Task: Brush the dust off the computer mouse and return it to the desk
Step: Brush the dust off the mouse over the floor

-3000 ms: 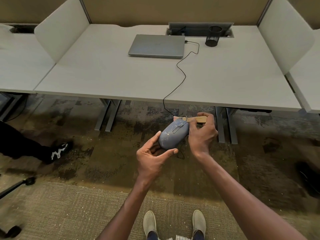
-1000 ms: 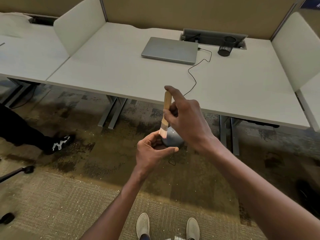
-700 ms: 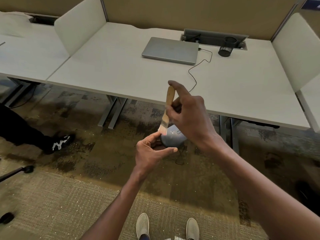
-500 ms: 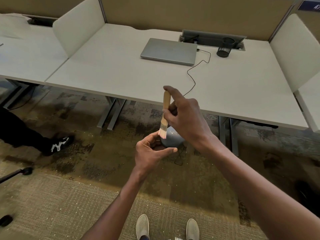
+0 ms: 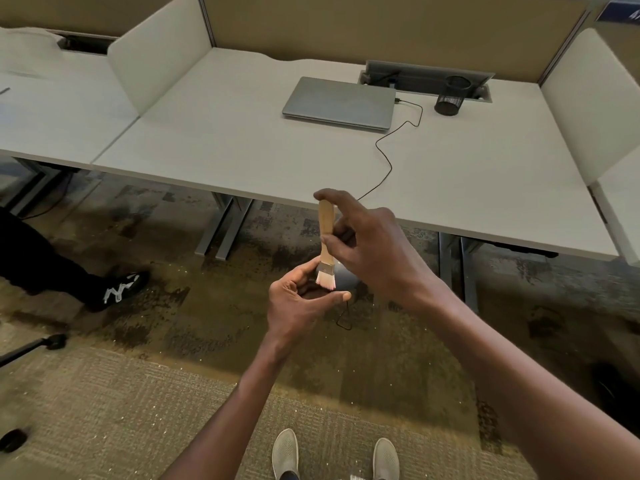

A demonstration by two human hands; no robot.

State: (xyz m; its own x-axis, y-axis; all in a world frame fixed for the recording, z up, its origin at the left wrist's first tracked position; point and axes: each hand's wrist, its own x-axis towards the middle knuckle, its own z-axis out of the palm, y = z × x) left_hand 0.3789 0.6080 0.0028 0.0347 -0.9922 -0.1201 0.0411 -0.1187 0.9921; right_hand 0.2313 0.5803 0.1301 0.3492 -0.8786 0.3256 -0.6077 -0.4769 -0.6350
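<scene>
**Brushing under way, mouse not yet back on the worktop**

Head view: The person stands in front of the worktop (image 5: 242, 157) and holds the computer mouse (image 5: 344, 280) out over the carpeted floor, below and in front of the worktop's near edge. The left hand (image 5: 298, 306) cradles the mouse from below and from the side, its thumb and fingers (image 5: 334, 296) curled round the grey body; most of the mouse is hidden behind the two hands and the brush. The right hand (image 5: 374, 251) pinches the wooden handle of a small brush (image 5: 326, 247) between thumb and curled fingers, the forefinger stretched out over the handle's top. The brush stands nearly upright, its pale bristles touching the mouse's near side just beside the left thumb.

The mouse's black cable (image 5: 388, 157) runs across the worktop to the shut laptop (image 5: 339, 102), with a loop hanging below the hands. A black mesh cup (image 5: 452, 97) stands beside the laptop.

Judged from this, the dusting step is in hand, not finished: bristles are on the mouse and it is off the worktop. Whether any dust remains cannot be told, as the surface is mostly covered. Left to do: finish the strokes, then set the mouse down on the worktop.
</scene>
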